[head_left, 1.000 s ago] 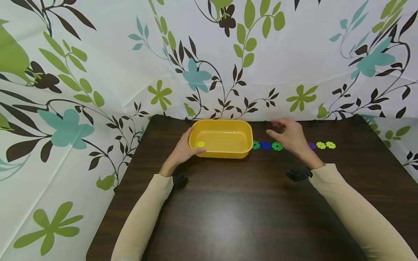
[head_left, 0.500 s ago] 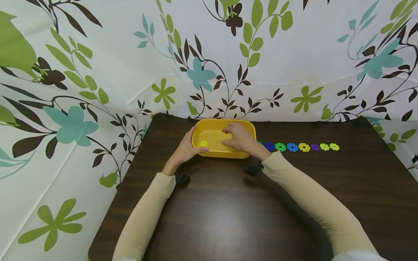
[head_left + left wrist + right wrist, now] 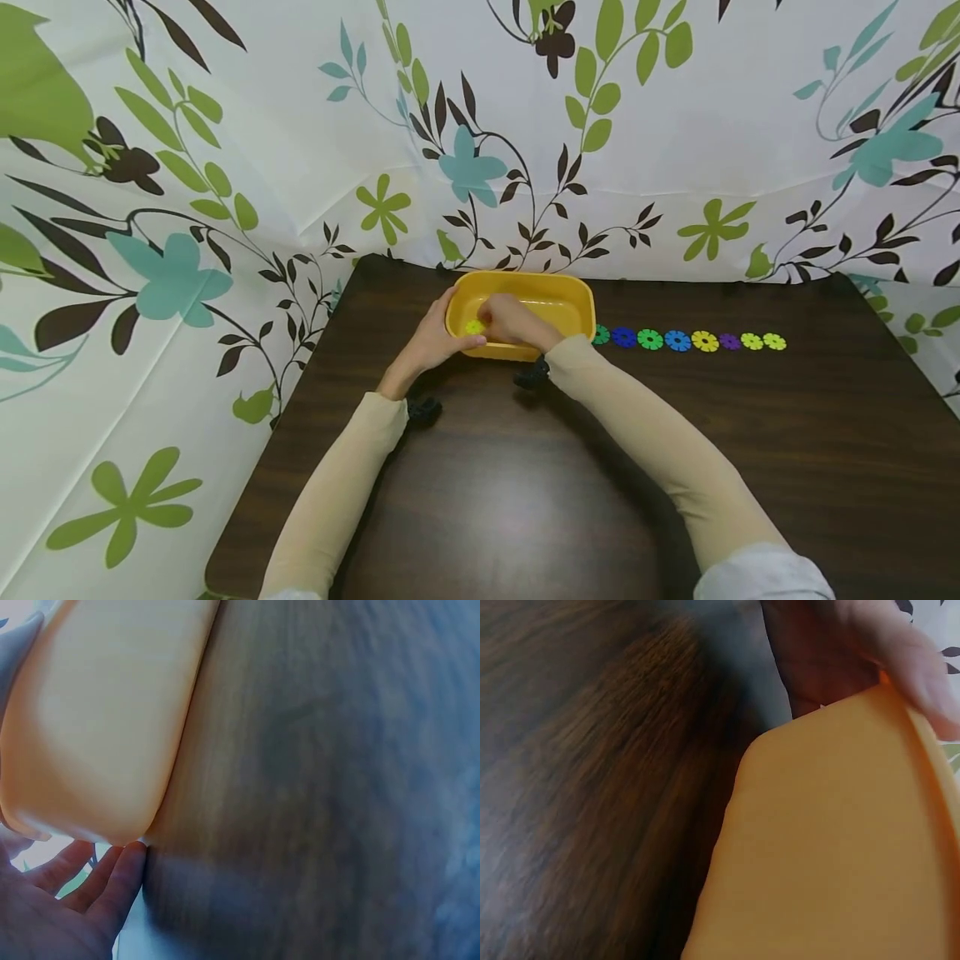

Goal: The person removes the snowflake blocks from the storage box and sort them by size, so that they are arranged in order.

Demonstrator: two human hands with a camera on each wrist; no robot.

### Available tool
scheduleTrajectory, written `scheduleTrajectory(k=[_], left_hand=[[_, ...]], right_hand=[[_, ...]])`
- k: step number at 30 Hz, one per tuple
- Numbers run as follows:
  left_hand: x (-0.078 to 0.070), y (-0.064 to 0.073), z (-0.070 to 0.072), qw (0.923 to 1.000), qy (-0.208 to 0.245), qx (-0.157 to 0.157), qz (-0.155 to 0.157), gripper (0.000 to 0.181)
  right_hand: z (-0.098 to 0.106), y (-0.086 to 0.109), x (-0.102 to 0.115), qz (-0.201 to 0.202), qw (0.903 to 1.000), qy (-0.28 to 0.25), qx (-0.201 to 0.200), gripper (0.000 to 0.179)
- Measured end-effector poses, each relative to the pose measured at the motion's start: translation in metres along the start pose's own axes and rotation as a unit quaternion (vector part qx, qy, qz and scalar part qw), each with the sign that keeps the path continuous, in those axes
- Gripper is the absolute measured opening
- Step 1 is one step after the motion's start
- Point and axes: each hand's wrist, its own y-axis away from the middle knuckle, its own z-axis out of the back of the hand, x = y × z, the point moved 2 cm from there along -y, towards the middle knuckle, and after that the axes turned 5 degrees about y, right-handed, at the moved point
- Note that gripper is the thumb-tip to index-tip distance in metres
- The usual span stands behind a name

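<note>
My left hand [image 3: 433, 337] grips the left end of a yellow plastic basin [image 3: 566, 312], thumb over the near rim. In the left wrist view its fingers [image 3: 116, 889] lie against the end of the basin [image 3: 105, 727]. My right hand [image 3: 513, 319] reaches down inside the basin, fingers bent, right beside a yellow-green flower-shaped disc [image 3: 474, 327]. Its fingertips are hidden, so I cannot tell whether they pinch the disc. The right wrist view shows the basin's outer wall [image 3: 840, 825] and the left thumb [image 3: 915, 667] over its rim.
Flower-shaped discs form a row right of the basin: teal [image 3: 602, 334], dark blue [image 3: 624, 337], green [image 3: 650, 338], light blue [image 3: 678, 340], yellow [image 3: 705, 341], purple [image 3: 729, 341] and two yellow-green ones [image 3: 752, 341]. Behind the dark wooden table [image 3: 525, 467] hangs a leaf-patterned cloth [image 3: 637, 183].
My right hand has moved left from above the row of discs into the basin, down to the yellow-green disc. My left hand keeps its hold on the basin.
</note>
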Motion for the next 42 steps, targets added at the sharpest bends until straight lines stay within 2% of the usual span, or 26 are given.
scheduleTrajectory(k=[5,12,13,17,22,25,28,33,36,42], left_hand=[[0.000,-0.001,0.000,1.0000,0.003,-0.001,-0.004,0.119],[-0.001,0.000,0.001,1.0000,0.001,0.003,-0.001,0.120],[-0.001,0.000,0.002,1.0000,0.001,0.003,-0.001,0.120],[-0.001,0.000,0.002,1.0000,-0.001,0.002,-0.004,0.120],[-0.001,0.000,0.003,1.0000,0.001,0.002,-0.006,0.120],[-0.001,0.000,0.002,1.0000,0.002,0.005,-0.004,0.121],[-0.001,0.000,0.001,1.0000,0.007,0.005,-0.002,0.121],[0.001,-0.001,-0.002,0.9999,0.006,0.008,0.001,0.121],[0.000,0.000,-0.003,1.0000,0.005,0.007,0.000,0.120],[0.000,0.001,-0.002,1.0000,0.002,-0.004,-0.003,0.119]], right_hand=[[-0.002,-0.006,0.004,-0.003,0.9998,-0.018,-0.006,0.010],[-0.017,-0.023,-0.008,0.038,0.9987,-0.022,-0.028,0.020],[-0.014,-0.020,-0.005,0.032,0.9987,-0.028,-0.027,0.020],[-0.024,-0.031,-0.014,0.024,0.9983,-0.038,-0.037,0.024],[-0.024,-0.035,-0.013,-0.014,0.9985,-0.049,-0.018,0.019],[-0.020,-0.033,-0.008,-0.040,0.9975,-0.058,-0.004,0.011],[-0.019,-0.033,-0.007,-0.057,0.9961,-0.067,0.006,0.012],[-0.021,-0.032,-0.013,-0.080,0.9933,-0.075,0.034,0.032],[-0.017,-0.025,-0.013,-0.086,0.9929,-0.072,0.040,0.034],[0.003,0.002,-0.007,-0.058,0.9965,-0.057,-0.019,0.021]])
